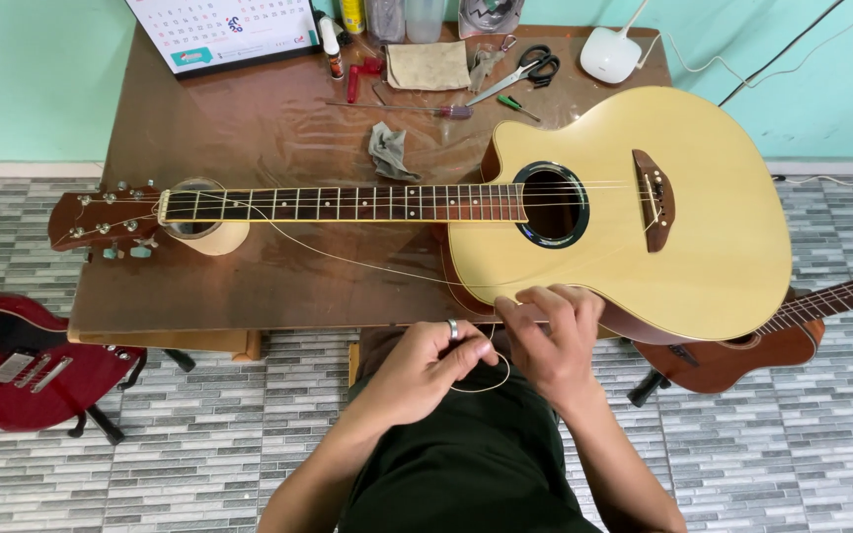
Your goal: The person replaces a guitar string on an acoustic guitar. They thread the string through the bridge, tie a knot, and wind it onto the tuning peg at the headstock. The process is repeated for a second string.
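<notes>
The thin loose wire string (367, 265), pinched between the fingers of the left hand (425, 367) and right hand (550, 341) at the six o'clock edge of the pale wooden acoustic guitar (663, 232), is best coiled evenly, unkinked.

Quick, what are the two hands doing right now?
Left hand: closed, pinching the loose guitar string where it loops.
Right hand: closed, fingers curled on the same string by the edge of the acoustic guitar.
</notes>
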